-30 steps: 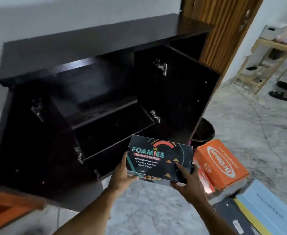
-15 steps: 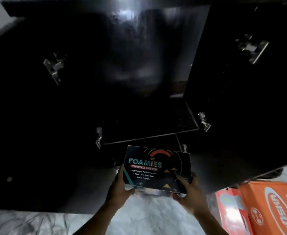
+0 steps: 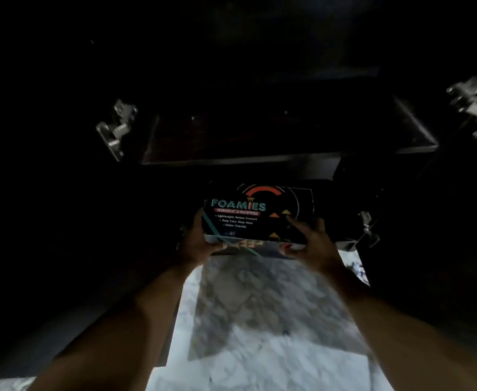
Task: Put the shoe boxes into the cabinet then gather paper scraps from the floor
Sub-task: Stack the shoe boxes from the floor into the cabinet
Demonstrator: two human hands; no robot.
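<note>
From the head camera, the dark, smooth cabinet (image 3: 62, 193) fills nearly the whole frame, its inside almost black. A flat shelf (image 3: 259, 159) crosses it, with shiny metal hinges (image 3: 117, 131) at either side. The shoe box (image 3: 259, 213) is a black cardboard rectangle printed "FOAMIES" in teal. It sits at the cabinet's mouth just below the shelf. The left hand (image 3: 200, 241) grasps its left end and the right hand (image 3: 310, 241) its right end. Veined marble floor (image 3: 259, 334) lies beneath the forearms.
</note>
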